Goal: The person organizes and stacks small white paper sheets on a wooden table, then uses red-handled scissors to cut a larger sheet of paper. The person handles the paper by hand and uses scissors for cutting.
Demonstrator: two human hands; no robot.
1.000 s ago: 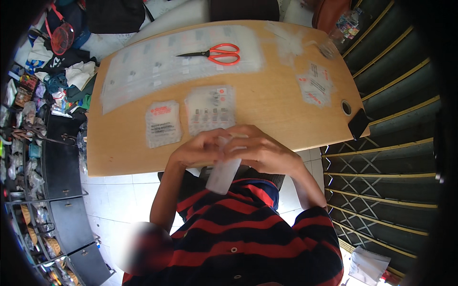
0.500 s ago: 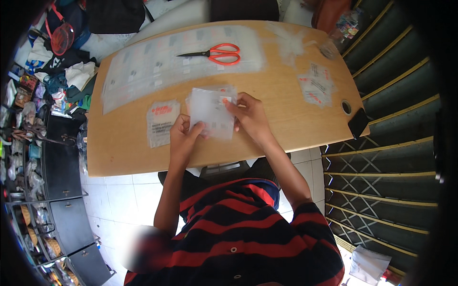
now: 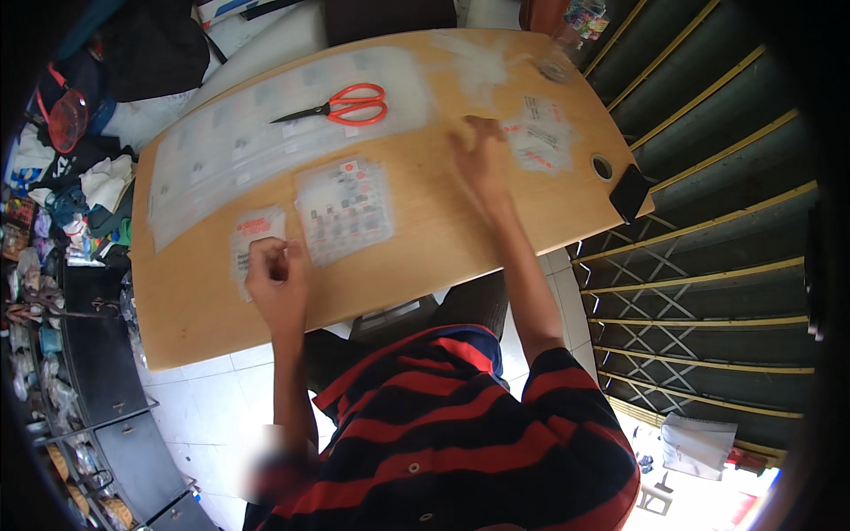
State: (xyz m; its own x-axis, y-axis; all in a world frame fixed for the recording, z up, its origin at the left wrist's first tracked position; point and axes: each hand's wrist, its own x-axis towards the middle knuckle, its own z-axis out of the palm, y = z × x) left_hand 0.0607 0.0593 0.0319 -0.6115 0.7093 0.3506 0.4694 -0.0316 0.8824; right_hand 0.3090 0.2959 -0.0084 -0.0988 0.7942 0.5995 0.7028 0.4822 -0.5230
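My left hand (image 3: 276, 279) is closed, fingers curled over the right side of a small clear plastic bag (image 3: 253, 228) with red and black print. Whether anything is pinched in those fingers does not show. Beside it lies a stack of clear printed plastic sheets (image 3: 345, 212), flat on the table. My right hand (image 3: 482, 168) is stretched out over the table, somewhat blurred, its fingers apart and nothing visible in them. Just beyond those fingers lies a small pile of clear printed bags (image 3: 538, 142).
Red-handled scissors (image 3: 356, 106) rest on a wide layer of clear plastic sheets (image 3: 199, 181) on the wooden table (image 3: 425, 239). A roll of tape (image 3: 601, 166) and a black phone (image 3: 630, 193) sit near the right edge. A clear plastic container (image 3: 558, 64) stands at the far right corner.
The sheets held between both hands now lie on the table. My right hand has moved right, toward the small pile; my left hand has moved left and down. The view has shifted.
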